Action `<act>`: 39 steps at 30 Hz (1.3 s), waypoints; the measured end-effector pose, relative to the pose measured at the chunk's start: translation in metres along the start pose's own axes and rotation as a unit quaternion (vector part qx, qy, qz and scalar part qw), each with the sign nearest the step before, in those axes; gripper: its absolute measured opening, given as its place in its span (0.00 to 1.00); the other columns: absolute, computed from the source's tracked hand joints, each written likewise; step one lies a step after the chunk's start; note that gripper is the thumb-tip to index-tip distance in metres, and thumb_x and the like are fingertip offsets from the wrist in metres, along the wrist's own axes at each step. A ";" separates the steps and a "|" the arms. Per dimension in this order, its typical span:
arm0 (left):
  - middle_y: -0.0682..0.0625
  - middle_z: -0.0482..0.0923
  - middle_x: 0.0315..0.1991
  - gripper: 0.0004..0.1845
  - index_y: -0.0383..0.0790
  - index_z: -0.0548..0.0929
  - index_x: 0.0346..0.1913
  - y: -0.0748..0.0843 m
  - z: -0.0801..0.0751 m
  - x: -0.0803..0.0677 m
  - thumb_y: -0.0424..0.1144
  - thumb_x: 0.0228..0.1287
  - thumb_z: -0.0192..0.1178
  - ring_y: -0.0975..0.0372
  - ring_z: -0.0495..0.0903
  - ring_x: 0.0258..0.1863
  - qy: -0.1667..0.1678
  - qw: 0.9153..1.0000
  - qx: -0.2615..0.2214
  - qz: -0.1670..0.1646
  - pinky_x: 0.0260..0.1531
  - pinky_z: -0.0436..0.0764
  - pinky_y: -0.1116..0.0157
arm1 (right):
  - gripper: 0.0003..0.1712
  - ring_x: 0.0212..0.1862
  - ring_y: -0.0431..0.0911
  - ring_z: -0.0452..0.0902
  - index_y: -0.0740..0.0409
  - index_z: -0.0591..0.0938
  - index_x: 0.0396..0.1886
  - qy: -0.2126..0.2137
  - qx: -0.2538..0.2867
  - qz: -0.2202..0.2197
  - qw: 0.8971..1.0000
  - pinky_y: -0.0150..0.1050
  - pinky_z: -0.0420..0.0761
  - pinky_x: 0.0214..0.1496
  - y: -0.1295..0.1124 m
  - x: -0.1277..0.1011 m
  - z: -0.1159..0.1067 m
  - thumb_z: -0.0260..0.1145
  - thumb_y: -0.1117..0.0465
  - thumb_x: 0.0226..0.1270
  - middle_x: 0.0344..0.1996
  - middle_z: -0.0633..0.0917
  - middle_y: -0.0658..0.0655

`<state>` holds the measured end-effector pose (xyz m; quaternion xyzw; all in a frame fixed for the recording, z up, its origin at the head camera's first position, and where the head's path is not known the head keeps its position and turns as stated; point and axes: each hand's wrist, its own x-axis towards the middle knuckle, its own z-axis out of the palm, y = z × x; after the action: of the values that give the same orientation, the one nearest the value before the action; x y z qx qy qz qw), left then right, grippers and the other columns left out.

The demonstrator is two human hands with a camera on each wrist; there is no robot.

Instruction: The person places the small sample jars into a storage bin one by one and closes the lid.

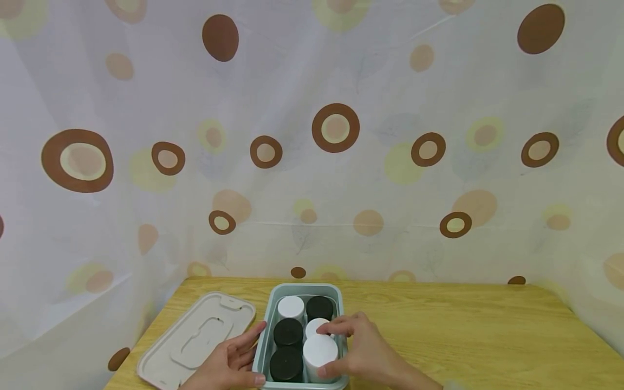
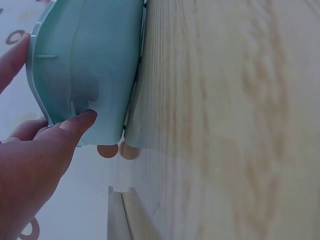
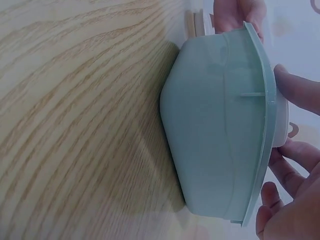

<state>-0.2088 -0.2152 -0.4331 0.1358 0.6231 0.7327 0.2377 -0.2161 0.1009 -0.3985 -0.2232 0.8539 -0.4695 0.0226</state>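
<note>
A pale blue-green plastic box [image 1: 261,346] stands on the table, holding several round jars with black or white lids. My right hand [image 1: 370,349] reaches over the box's right rim. Its thumb and index finger grip the front-right white-lidded jar [image 1: 320,351], which stands higher than its neighbours. A second white lid [image 1: 314,327] behind it is partly covered by my fingers. Black lids [image 1: 287,331] fill the left side up to a white lid [image 1: 291,306] at the back. My left hand [image 1: 231,357] rests against the box's left side, its thumb touching the wall near the front corner.
A light grey lid [image 1: 200,338] with a molded handle lies flat on the table, left of the box, partly behind my left hand. The wood-grain table [image 1: 463,330] extends to the right. A white curtain [image 1: 370,179] with brown and beige circles hangs behind it.
</note>
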 end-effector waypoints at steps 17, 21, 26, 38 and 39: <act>0.34 0.44 0.83 0.53 0.32 0.43 0.85 0.000 0.000 0.000 0.28 0.69 0.68 0.44 0.57 0.80 0.002 1.000 0.003 0.002 0.68 0.74 0.55 | 0.33 0.51 0.54 0.64 0.43 0.92 0.53 -0.011 -0.025 0.020 0.999 0.50 0.70 0.47 0.004 0.000 0.003 0.89 0.49 0.42 0.51 0.83 0.46; 0.34 0.44 0.83 0.53 0.32 0.43 0.85 -0.001 0.000 0.000 0.27 0.68 0.68 0.44 0.57 0.80 0.004 1.000 -0.002 0.000 0.68 0.74 0.55 | 0.32 0.49 0.55 0.64 0.42 0.92 0.52 -0.006 -0.035 0.022 0.999 0.49 0.70 0.44 0.005 0.001 0.005 0.90 0.49 0.40 0.51 0.83 0.46; 0.34 0.45 0.83 0.53 0.33 0.43 0.85 -0.002 0.001 0.000 0.27 0.68 0.68 0.44 0.58 0.79 0.008 1.000 -0.001 -0.003 0.68 0.74 0.55 | 0.32 0.47 0.54 0.63 0.40 0.92 0.50 -0.001 -0.046 0.019 0.999 0.48 0.70 0.42 0.007 0.001 0.007 0.90 0.49 0.39 0.49 0.83 0.45; 0.34 0.46 0.83 0.53 0.31 0.43 0.85 -0.001 0.002 0.000 0.28 0.68 0.69 0.45 0.59 0.79 0.008 1.000 0.003 0.001 0.67 0.74 0.55 | 0.31 0.50 0.55 0.63 0.39 0.92 0.49 -0.008 -0.052 0.026 0.998 0.49 0.72 0.43 0.004 0.001 0.007 0.91 0.50 0.39 0.49 0.81 0.45; 0.34 0.46 0.83 0.53 0.31 0.43 0.85 -0.001 0.002 0.000 0.28 0.68 0.69 0.45 0.59 0.79 0.007 1.000 0.003 0.003 0.67 0.74 0.56 | 0.31 0.50 0.56 0.64 0.40 0.92 0.49 -0.009 -0.053 0.026 0.998 0.50 0.72 0.43 0.004 0.001 0.007 0.91 0.50 0.39 0.49 0.80 0.45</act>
<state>-0.2076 -0.2140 -0.4333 0.1331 0.6266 0.7324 0.2309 -0.2171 0.0968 -0.4054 -0.2062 0.8829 -0.4207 0.0309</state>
